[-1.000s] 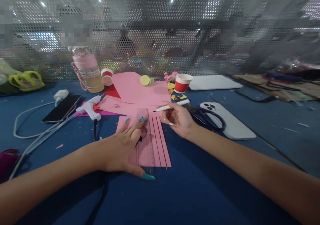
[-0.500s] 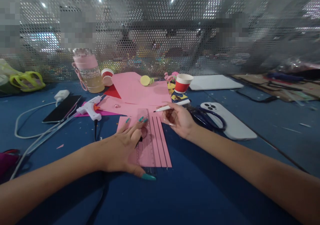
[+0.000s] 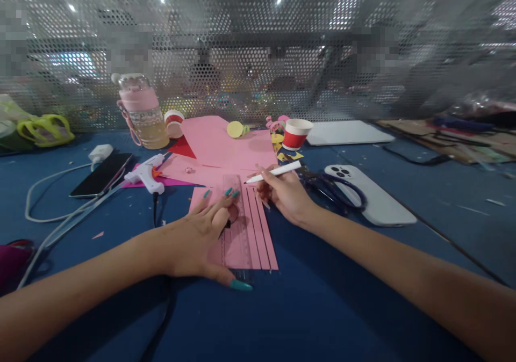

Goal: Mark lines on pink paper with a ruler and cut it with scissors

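My left hand lies with fingers spread, pressing a clear ruler onto a pink paper sheet. The ruler stands lengthwise on the sheet, and its near end sticks out past the paper's front edge. Several dark parallel lines run down the sheet to the right of the ruler. In my right hand is a white marker, gripped between the fingers. Its dark tip points left, close to the ruler's far right corner; whether it touches the paper I cannot tell.
Dark-handled scissors and a white phone lie right of my right hand. A glue gun, a black phone and a white cable are at left. Behind stand a bottle, a paper cup and more pink paper.
My right hand has shifted slightly left with the marker, bringing its tip nearer the ruler's far end. My left hand and the ruler stay in place.
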{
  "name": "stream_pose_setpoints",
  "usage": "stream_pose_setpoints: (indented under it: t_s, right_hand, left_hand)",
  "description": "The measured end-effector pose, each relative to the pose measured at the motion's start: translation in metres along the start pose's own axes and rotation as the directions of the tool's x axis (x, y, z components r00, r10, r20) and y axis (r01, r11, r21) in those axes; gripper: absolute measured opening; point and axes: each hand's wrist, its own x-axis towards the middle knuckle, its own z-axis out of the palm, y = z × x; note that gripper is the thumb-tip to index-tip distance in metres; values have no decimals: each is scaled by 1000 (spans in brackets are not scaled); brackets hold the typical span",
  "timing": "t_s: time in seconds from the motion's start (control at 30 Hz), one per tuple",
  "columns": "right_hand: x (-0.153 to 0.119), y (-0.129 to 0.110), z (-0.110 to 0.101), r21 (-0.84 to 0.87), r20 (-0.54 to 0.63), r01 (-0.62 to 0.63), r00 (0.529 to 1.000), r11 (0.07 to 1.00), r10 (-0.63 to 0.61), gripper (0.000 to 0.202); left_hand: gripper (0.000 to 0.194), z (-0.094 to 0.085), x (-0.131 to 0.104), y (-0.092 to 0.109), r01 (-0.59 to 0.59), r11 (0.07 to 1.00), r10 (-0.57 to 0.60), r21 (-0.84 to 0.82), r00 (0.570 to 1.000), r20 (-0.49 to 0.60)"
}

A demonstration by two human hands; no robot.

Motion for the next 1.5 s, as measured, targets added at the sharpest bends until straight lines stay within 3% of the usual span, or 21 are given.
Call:
stream_pose_setpoints:
  t_s: [0.3,0.9,1.33,1.5]
  right_hand:
    - [1,5,-4,-205,124,78,991,976,-54,28]
    - [2,5,-5,-190,130,72,990,979,-48,32]
    - [0,4,-3,-227,150,70,988,971,-36,29]
    - [-1,3,-3,-240,149,65,988,969,-29,30]
  left_hand:
    - [69,-3,0,2,26,1000,-26,5,999,33]
    - [81,0,0,-1,38,999,-37,-29,999,32]
    - [73,2,-1,0,29,999,-29,-21,999,13]
    - [82,-4,0,3,65,998,-62,-25,993,103]
